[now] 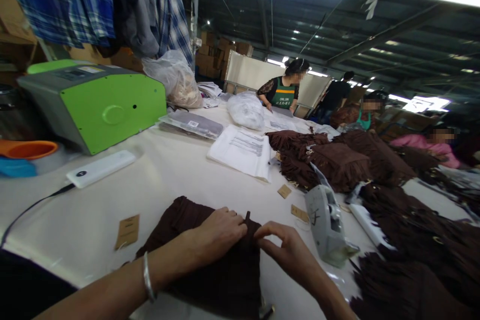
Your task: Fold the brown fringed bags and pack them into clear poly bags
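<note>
A dark brown fabric bag [225, 280] lies on the white table [161, 170] right in front of me. My left hand [219, 235], with a silver bangle on its wrist, rests on the bag's upper part, fingers curled on the cloth near a small upright tab [247, 217]. At the bag's upper right corner is my right hand [279, 242], its thumb and forefinger bent toward the edge of the fabric; whether they pinch it is hard to make out. A brown paper tag [127, 232] lies left of the bag.
A grey tape dispenser [328, 225] stands to the right, beside piles of brown fringed bags [337, 162]. White printed plastic bags [242, 150] lie ahead. A green and grey machine [112, 107] and a white power bank [101, 168] are at left. Several people work farther back.
</note>
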`<act>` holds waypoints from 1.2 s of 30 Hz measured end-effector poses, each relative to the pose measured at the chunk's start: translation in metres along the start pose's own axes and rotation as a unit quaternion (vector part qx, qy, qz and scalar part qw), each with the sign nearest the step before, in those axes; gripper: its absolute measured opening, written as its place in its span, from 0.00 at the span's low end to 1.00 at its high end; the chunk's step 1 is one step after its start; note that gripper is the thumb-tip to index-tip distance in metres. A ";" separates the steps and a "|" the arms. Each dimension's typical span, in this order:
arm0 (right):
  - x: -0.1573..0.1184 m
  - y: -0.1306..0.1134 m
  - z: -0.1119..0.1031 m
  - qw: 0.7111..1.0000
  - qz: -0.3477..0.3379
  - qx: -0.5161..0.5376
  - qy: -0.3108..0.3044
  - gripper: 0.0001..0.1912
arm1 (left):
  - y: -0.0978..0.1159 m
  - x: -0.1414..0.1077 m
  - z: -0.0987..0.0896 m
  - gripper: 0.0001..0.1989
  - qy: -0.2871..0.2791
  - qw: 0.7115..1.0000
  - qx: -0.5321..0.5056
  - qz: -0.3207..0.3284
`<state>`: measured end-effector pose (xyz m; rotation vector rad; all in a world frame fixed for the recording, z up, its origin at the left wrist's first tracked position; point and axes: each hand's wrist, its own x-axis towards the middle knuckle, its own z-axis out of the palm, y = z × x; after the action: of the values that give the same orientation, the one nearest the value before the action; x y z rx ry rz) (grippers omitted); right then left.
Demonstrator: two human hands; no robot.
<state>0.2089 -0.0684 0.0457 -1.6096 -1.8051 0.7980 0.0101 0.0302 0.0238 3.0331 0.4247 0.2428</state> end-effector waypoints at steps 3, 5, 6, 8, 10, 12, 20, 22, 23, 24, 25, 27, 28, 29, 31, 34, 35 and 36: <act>0.008 0.012 0.002 0.995 0.023 -0.022 0.089 0.12 | 0.017 -0.013 0.004 0.03 0.002 1.000 0.014 -0.007; 0.018 0.020 0.009 0.990 0.018 -0.047 0.129 0.18 | 0.021 -0.017 0.009 0.03 0.004 1.000 0.020 -0.012; 0.024 0.024 0.013 0.989 0.016 -0.063 0.132 0.19 | 0.022 -0.019 0.011 0.03 0.007 1.000 0.021 -0.013; 0.038 0.028 0.019 0.988 0.027 -0.096 0.118 0.20 | 0.022 -0.021 0.013 0.03 0.010 1.000 0.018 -0.014; 0.052 0.030 0.022 0.986 0.056 -0.120 0.104 0.18 | 0.022 -0.023 0.014 0.04 0.010 1.000 0.012 -0.013; 0.066 0.032 0.021 0.983 0.088 -0.129 0.097 0.15 | 0.022 -0.026 0.013 0.05 0.011 1.000 0.010 -0.012; 0.103 0.058 0.039 0.972 0.179 -0.127 0.086 0.12 | 0.027 -0.037 0.012 0.03 0.012 0.999 -0.017 -0.037; 0.105 0.062 0.042 0.975 0.174 -0.106 0.085 0.15 | 0.024 -0.035 0.010 0.03 0.037 0.995 -0.039 -0.086; 0.104 0.063 0.042 0.977 0.171 -0.091 0.084 0.15 | 0.022 -0.033 0.009 0.05 0.055 0.990 -0.053 -0.116; 0.103 0.063 0.041 0.980 0.167 -0.074 0.084 0.15 | 0.019 -0.030 0.009 0.08 0.072 0.985 -0.066 -0.141; 0.101 0.063 0.040 0.982 0.161 -0.054 0.084 0.16 | 0.015 -0.027 0.009 0.12 0.083 0.981 -0.080 -0.158; 0.097 0.060 0.037 0.986 0.140 -0.007 0.087 0.17 | 0.007 -0.021 0.013 0.19 0.081 0.978 -0.108 -0.158; 0.094 0.057 0.035 0.988 0.126 0.018 0.090 0.17 | 0.004 -0.018 0.016 0.20 0.072 0.979 -0.120 -0.148; 0.091 0.054 0.035 0.988 0.110 0.042 0.095 0.18 | 0.001 -0.015 0.019 0.19 0.063 0.979 -0.133 -0.138; 0.086 0.047 0.035 0.987 0.080 0.084 0.109 0.18 | -0.002 -0.012 0.024 0.15 0.052 0.977 -0.159 -0.131; 0.079 0.038 0.038 0.983 0.052 0.130 0.123 0.18 | -0.002 -0.012 0.026 0.12 0.051 0.968 -0.198 -0.147; 0.076 0.036 0.040 0.981 0.046 0.142 0.127 0.18 | -0.001 -0.014 0.026 0.11 0.052 0.965 -0.208 -0.148; 0.073 0.034 0.041 0.979 0.042 0.152 0.131 0.18 | -0.001 -0.016 0.024 0.11 0.054 0.964 -0.215 -0.146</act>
<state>0.1923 0.0056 -0.0047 -1.5161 -1.3664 0.8119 -0.0015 0.0254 -0.0024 2.5032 0.7124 0.4209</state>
